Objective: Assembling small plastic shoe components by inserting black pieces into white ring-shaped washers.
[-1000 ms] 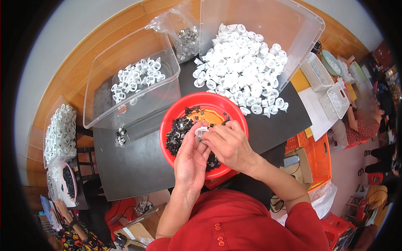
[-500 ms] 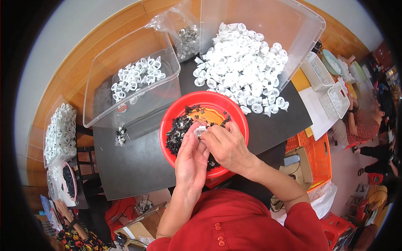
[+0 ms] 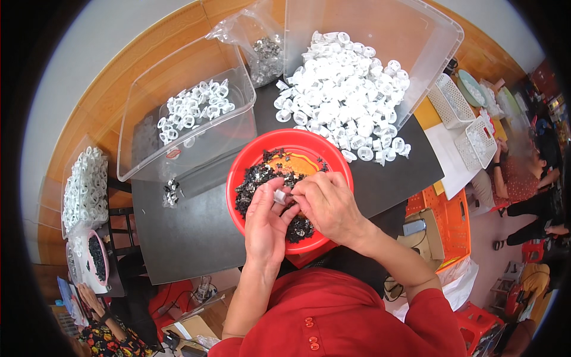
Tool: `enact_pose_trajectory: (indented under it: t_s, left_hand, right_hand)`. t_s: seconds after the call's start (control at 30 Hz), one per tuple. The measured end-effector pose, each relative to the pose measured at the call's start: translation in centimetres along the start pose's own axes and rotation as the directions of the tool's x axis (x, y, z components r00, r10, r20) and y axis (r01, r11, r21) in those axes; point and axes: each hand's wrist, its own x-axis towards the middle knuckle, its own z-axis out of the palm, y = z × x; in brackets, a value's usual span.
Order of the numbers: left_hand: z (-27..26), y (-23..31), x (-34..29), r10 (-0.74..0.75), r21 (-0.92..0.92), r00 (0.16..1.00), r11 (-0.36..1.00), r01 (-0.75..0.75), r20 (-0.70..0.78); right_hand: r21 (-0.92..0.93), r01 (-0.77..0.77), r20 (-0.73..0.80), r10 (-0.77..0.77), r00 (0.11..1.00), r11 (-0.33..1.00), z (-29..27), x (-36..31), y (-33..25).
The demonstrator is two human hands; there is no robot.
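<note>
Over a red plastic basin (image 3: 238,221), my two hands come together at a small white plastic part (image 3: 279,197). My left hand (image 3: 266,223) pinches that part between thumb and fingers, its palm turned up. Close against it, the fingertips of my right hand (image 3: 326,205) are pressed together; whatever they hold is too small to name. Many little black pieces (image 3: 254,178) lie in the basin, with shiny metal bits among them and a yellow-orange patch on the bottom. Behind the basin spreads a big heap of white ring-shaped plastic parts (image 3: 351,89).
Left of the heap stands a clear bin (image 3: 143,160) with some white parts. A bag of metal pieces (image 3: 266,59) leans behind. Small bits (image 3: 172,193) lie on the dark table (image 3: 190,238). An orange crate (image 3: 458,229) is at right; another person's hand (image 3: 89,296) shows lower left.
The white part has tilted and shifted slightly down-left in my left hand. My right fingers have drawn a little off it, to its right side.
</note>
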Motion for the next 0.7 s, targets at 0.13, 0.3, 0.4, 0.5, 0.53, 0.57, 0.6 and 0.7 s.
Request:
enact_pose_trajectory:
  t_s: [0.13, 0.3, 0.4, 0.5, 0.53, 0.57, 0.6, 0.7]
  left_hand:
    - [1.0, 0.1, -0.4, 0.024, 0.198, 0.999, 0.980, -0.030, 0.032]
    - [1.2, 0.6, -0.3, 0.033, 0.211, 0.997, 0.976, -0.046, 0.065]
    - [1.1, 0.2, -0.3, -0.013, 0.101, 0.998, 0.995, 0.007, 0.059]
    - [0.7, 0.2, -0.4, -0.044, 0.062, 0.997, 0.997, 0.040, 0.067]
    - [0.7, 0.1, -0.3, -0.044, 0.063, 0.997, 0.997, 0.040, 0.068]
    - [0.6, 0.0, -0.3, -0.067, 0.024, 0.996, 0.998, 0.066, 0.052]
    - [0.6, 0.0, -0.3, -0.091, -0.015, 0.995, 0.996, 0.091, 0.038]
    - [0.8, 0.0, -0.4, -0.111, -0.068, 0.994, 0.991, 0.112, 0.021]
  right_hand:
    - [-0.148, 0.134, -0.003, -0.136, 0.991, 0.980, -0.8, 0.5, 0.7]
    - [-0.131, 0.176, -0.018, -0.180, 0.983, 0.976, -1.5, 0.7, 1.2]
    - [-0.058, 0.135, -0.071, -0.139, 0.988, 0.989, -1.3, 0.6, 1.1]
    - [-0.012, 0.099, -0.078, -0.099, 0.992, 0.995, -1.2, 0.5, 0.9]
    - [-0.001, 0.091, -0.075, -0.091, 0.993, 0.996, -1.2, 0.5, 0.8]
    - [-0.002, 0.092, -0.075, -0.092, 0.993, 0.996, -1.2, 0.6, 0.8]
    - [0.007, 0.090, -0.061, -0.090, 0.994, 0.996, -1.4, 0.7, 0.7]
    - [0.020, 0.078, -0.071, -0.076, 0.995, 0.997, -1.4, 0.7, 0.8]
